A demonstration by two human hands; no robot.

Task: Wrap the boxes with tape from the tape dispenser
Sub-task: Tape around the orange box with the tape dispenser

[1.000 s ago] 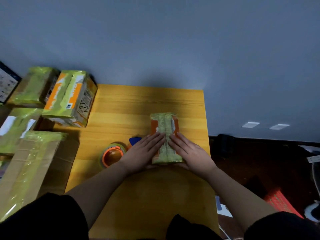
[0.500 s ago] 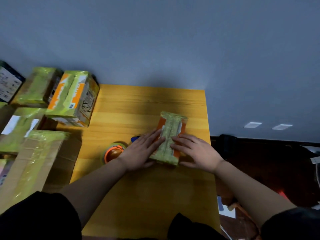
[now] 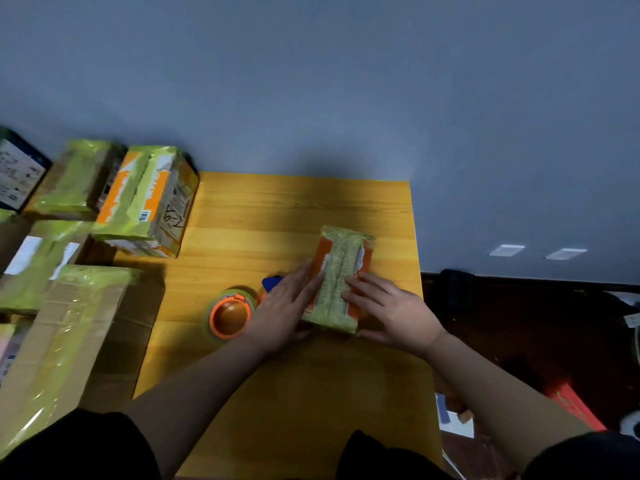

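Here the small orange box (image 3: 341, 278), already banded in green tape, is lying on the yellow counter (image 3: 277, 209), slightly tilted. The left hand (image 3: 282, 313) and right hand (image 3: 391, 313) are pressing on it from either side, fingers straight and together. The tape dispenser (image 3: 231, 317) is sitting just left of the left hand, with taped boxes (image 3: 145, 199) stacked farther left

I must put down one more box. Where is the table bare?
Bare wood lies behind the small orange box, toward the wall, and in front of both hands. The tape dispenser fills the left middle; wrapped boxes crowd the left edge.
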